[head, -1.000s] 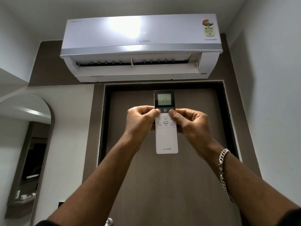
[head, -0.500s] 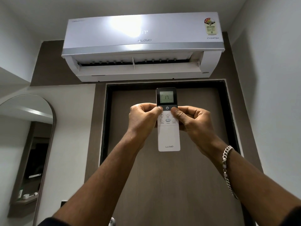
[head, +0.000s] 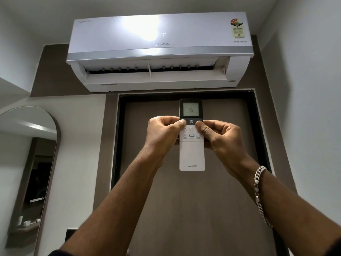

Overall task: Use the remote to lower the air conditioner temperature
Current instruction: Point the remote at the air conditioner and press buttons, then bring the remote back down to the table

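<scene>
White remote (head: 191, 154) stands upright, top aimed toward the air conditioner (head: 158, 52) above. Left hand (head: 163, 134) and right hand (head: 221, 139) both grip it, thumbs on buttons.

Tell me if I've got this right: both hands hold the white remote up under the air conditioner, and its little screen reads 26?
Not quite. In the head view the remote screen reads 16, not 26. The rest stands: the left hand and right hand both hold it up below the air conditioner.
</scene>
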The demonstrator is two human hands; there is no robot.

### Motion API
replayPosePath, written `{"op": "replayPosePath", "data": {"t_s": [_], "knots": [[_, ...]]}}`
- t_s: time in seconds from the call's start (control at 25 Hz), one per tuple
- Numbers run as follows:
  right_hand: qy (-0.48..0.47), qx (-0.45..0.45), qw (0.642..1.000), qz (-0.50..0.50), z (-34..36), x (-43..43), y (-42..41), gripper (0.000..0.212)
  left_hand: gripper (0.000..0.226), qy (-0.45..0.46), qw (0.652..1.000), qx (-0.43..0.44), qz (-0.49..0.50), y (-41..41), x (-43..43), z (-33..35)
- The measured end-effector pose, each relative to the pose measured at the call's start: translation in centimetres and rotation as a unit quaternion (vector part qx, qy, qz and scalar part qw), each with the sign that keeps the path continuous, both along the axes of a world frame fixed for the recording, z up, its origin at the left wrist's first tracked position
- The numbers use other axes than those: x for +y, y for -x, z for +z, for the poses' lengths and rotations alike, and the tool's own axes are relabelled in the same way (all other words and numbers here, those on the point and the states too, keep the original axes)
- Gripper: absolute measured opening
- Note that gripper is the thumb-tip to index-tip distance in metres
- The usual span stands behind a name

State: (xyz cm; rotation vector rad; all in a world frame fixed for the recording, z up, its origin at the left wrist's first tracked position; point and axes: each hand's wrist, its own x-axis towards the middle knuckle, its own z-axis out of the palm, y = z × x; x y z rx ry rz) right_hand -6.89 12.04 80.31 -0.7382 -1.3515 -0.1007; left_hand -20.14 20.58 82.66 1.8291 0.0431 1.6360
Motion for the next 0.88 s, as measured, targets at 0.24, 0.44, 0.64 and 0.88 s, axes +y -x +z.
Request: {"op": "replayPosePath", "data": {"t_s": [0.24, 0.44, 0.64, 0.88], "knots": [[0.014, 0.009, 1.0, -0.001, -1.3, -0.1, -0.3, 0.009, 0.006, 0.011, 0.999, 0.013, -0.031, -0.6, 0.5, -1.8], [0.06, 0.051, 0.997, -0.015, -7.2, -0.4, -2.0, 0.008, 0.006, 0.039, 0.99, 0.104, -0.092, -2.4, 2.0, -7.2], [0.176, 0.158, 0.97, -0.063, -18.8, -1.1, -5.7, 0.009, 0.008, 0.108, 0.959, 0.222, -0.137, -6.9, 2.5, -17.8], [0.32, 0.351, 0.867, -0.153, -37.2, -7.0, -10.0, 0.021, 0.017, 0.197, 0.868, 0.408, -0.202, -14.6, -1.2, -35.5]]}}
